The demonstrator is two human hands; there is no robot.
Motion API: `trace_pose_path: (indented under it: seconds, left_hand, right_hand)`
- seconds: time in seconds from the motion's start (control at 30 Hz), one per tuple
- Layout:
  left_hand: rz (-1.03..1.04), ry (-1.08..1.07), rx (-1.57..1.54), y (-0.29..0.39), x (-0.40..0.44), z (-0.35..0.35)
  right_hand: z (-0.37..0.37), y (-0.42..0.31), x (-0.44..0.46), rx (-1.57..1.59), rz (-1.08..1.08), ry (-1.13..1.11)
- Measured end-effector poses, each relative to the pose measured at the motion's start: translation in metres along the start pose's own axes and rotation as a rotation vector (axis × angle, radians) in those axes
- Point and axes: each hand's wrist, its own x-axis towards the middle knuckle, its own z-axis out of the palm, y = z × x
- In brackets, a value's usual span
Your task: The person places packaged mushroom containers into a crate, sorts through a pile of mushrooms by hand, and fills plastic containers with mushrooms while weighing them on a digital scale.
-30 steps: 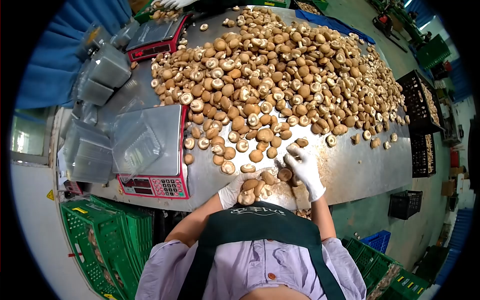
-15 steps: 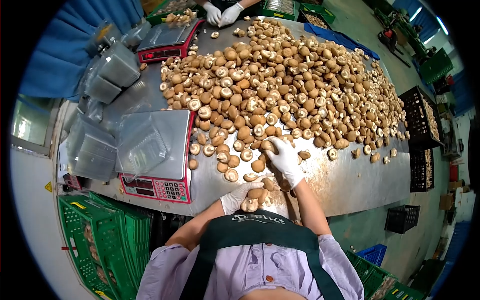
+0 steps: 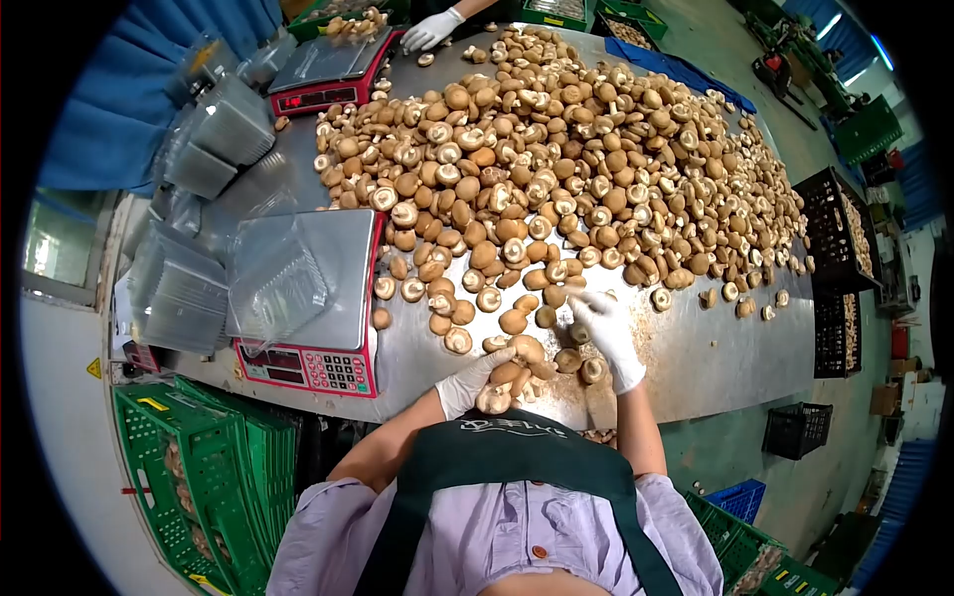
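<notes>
White-gloved, my left hand (image 3: 475,382) is closed around several brown mushrooms (image 3: 505,373) near the table's front edge. My right hand (image 3: 604,333), also gloved, is to the right of them, its fingers apart over the metal table and nothing clearly held. Just left of and below its fingers lie loose mushrooms (image 3: 567,361). Beyond both hands spreads a large pile of mushrooms (image 3: 596,159), with stems and caps turned various ways.
A red-framed scale (image 3: 298,298) with clear plastic trays stands at left, beside stacked trays (image 3: 179,288). Another scale (image 3: 323,74) bears mushrooms farther back, near a co-worker's gloved hand (image 3: 432,30). Green crates (image 3: 179,437) stand lower left, black crates (image 3: 835,223) at right.
My right hand reached forward to the loose mushrooms, then came back right and nearer. My left hand keeps hold of its mushrooms. The co-worker's hands came into view; one now reaches toward the far scale.
</notes>
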Motion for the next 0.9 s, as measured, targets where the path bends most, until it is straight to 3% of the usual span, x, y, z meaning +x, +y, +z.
trace_pose_path:
  seconds: [0.03, 0.1, 0.2, 0.23, 0.37, 0.43, 0.47, 0.5, 0.57, 0.6, 0.63, 0.67, 0.7, 0.77, 0.8, 0.9]
  left_hand:
    - [0.001, 0.0, 0.0, -0.002, 0.0, -0.001]
    - [-0.017, -0.122, -0.121, -0.006, 0.001, -0.006]
    - [0.007, -0.144, -0.081, -0.004, 0.001, -0.009]
    - [0.049, -0.128, -0.046, -0.003, 0.001, -0.01]
    - [0.025, -0.147, -0.053, 0.001, 0.0, -0.031]
    - [0.119, -0.055, -0.042, 0.023, -0.021, -0.009]
    - [0.169, 0.133, -0.046, 0.039, -0.039, 0.014]
    - [0.056, -0.118, -0.123, 0.048, -0.052, -0.024]
    - [0.307, 0.225, 0.092, 0.077, -0.09, -0.008]
    - [0.417, 0.149, 0.097, 0.089, -0.106, -0.017]
    - [0.737, 0.346, 0.193, 0.101, -0.123, 0.01]
    - [0.89, 0.43, 0.251, 0.118, -0.141, 0.022]
    - [0.909, 0.391, 0.348, 0.135, -0.166, -0.021]
    - [1.154, 0.723, 0.573, 0.159, -0.201, 0.001]
    - [1.236, 0.94, 0.705, 0.167, -0.213, -0.013]
    - [1.282, 1.243, 1.257, 0.18, -0.234, -0.05]
  right_hand:
    - [-0.001, 0.025, 0.019, -0.086, 0.202, 0.051]
    - [-0.001, 0.035, 0.032, -0.622, -0.29, 0.345]
    - [0.006, 0.042, 0.04, -0.801, -0.372, 0.231]
    - [0.006, 0.046, 0.042, -0.801, -0.374, 0.232]
    - [-0.01, 0.045, 0.04, -0.752, -0.046, -0.003]
    - [-0.021, 0.044, 0.035, -0.704, -0.092, 0.044]
    - [-0.024, 0.042, 0.032, -0.691, -0.125, 0.092]
    - [-0.027, 0.04, 0.03, -0.688, -0.159, 0.129]
    - [-0.029, 0.024, 0.022, -0.53, -0.061, 0.124]
    - [-0.029, 0.027, 0.02, -0.432, -0.034, 0.135]
    - [-0.031, 0.026, 0.021, -0.617, 0.019, 0.097]
    - [-0.031, 0.033, 0.021, -0.565, -0.053, 0.144]
    - [-0.029, 0.042, 0.021, -0.511, -0.123, 0.178]
    - [-0.026, 0.039, 0.021, -0.377, -0.03, 0.131]
    - [-0.026, 0.024, 0.019, -0.467, -0.063, 0.108]
    - [-0.021, 0.007, 0.018, -0.487, -0.118, 0.081]
